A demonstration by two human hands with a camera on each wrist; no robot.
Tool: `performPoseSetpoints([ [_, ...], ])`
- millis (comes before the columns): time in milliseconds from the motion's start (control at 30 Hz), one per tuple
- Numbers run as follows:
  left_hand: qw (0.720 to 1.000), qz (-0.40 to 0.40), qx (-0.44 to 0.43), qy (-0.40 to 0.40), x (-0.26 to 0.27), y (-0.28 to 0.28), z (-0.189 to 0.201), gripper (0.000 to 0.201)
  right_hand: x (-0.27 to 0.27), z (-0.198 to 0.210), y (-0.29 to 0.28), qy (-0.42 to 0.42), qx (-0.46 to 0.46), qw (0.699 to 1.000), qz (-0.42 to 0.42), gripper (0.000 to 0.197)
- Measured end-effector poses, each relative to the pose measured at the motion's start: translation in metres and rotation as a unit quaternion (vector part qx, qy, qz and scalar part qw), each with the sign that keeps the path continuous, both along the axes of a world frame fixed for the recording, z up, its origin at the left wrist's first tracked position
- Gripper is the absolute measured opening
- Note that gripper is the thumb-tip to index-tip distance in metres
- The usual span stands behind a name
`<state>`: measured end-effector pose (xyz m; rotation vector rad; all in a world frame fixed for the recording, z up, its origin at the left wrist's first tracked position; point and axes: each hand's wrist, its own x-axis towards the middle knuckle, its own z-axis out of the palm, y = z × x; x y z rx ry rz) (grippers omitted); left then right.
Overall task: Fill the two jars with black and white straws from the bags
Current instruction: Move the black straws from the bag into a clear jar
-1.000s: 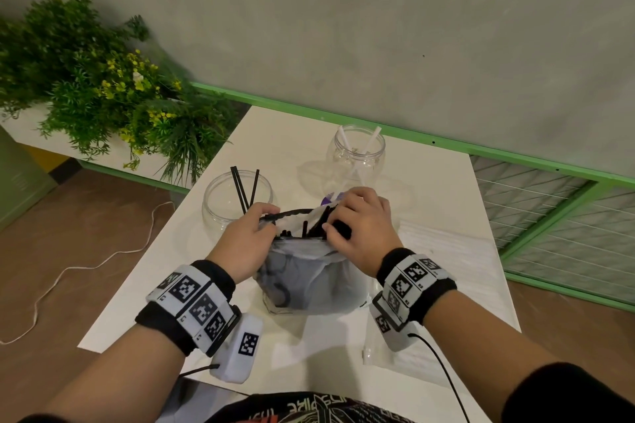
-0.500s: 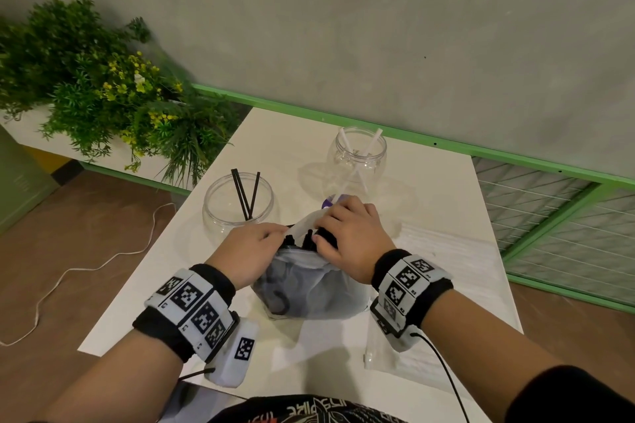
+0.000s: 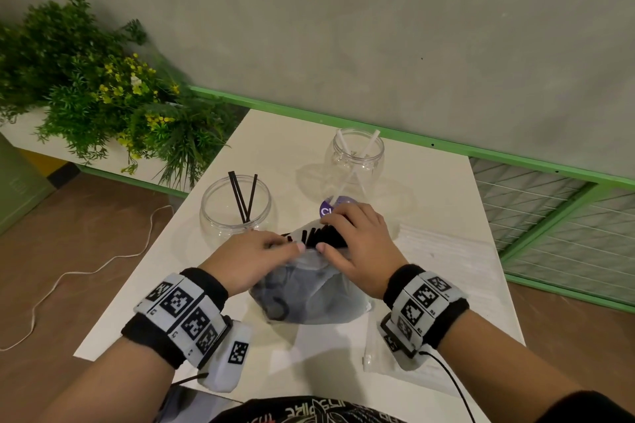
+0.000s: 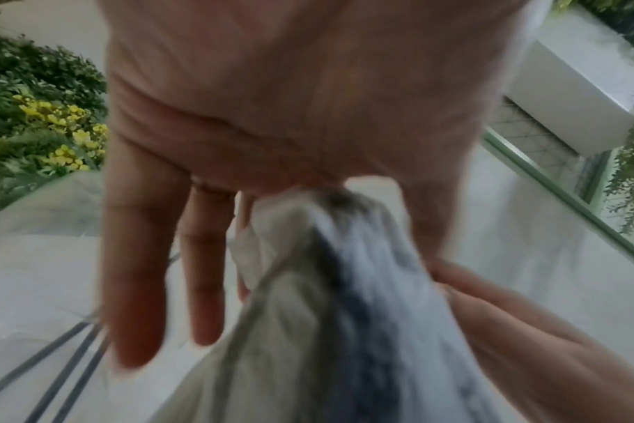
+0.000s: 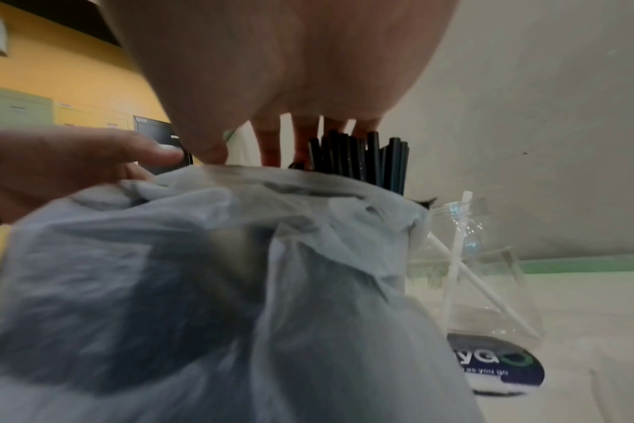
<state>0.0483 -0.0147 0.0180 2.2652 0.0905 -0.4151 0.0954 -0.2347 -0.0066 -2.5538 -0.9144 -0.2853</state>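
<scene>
Left hand pinches bag rim; right hand grips black straws at bag mouth.

Black straws in a translucent grey-white bag; white straws in a clear jar (purple label below); white desk; wristbands with black-and-white square markers.

Both forearms reach forward, each wrist wrapped in a black band with white marker tiles. The left hand sits palm down at the near-left rim of the translucent grey plastic bag, pinching it, ring and little fingers straight. The right hand curls over the bag's mouth, fingertips on the bundle of black straws, thumb on the plastic.
</scene>
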Motion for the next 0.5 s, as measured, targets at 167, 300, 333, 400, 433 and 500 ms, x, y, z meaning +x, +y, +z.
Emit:
performPoseSetpoints([
  [167, 0.994, -0.064, 0.08, -0.02, -0.004, 0.001, -0.01, 0.062, -0.035, -0.017, -0.012, -0.079, -0.003, 0.996, 0.039, 0.053],
  [300, 0.996, -0.024, 0.047, -0.066, -0.004, -0.009, -0.008, 0.028, -0.035, -0.029, -0.012, -0.024, -0.036, 0.998, 0.054, 0.065],
  [333, 0.996, -0.02, 0.047, -0.07, -0.004, -0.011, -0.007, 0.028, -0.033, -0.03, -0.01, -0.002, -0.027, 0.998, 0.051, 0.069],
  [400, 0.996, -0.008, 0.049, -0.075, -0.003, -0.013, -0.006, 0.032, -0.029, -0.028, -0.006, 0.028, -0.013, 0.999, 0.04, 0.069],
  [433, 0.996, 0.001, 0.045, -0.081, -0.003, -0.014, -0.007, 0.033, -0.029, -0.028, -0.004, 0.027, -0.009, 0.999, 0.034, 0.062],
  [500, 0.994, 0.021, 0.027, -0.102, -0.005, -0.016, -0.007, 0.035, -0.03, -0.027, 0.002, 0.0, 0.008, 1.0, 0.019, 0.038],
])
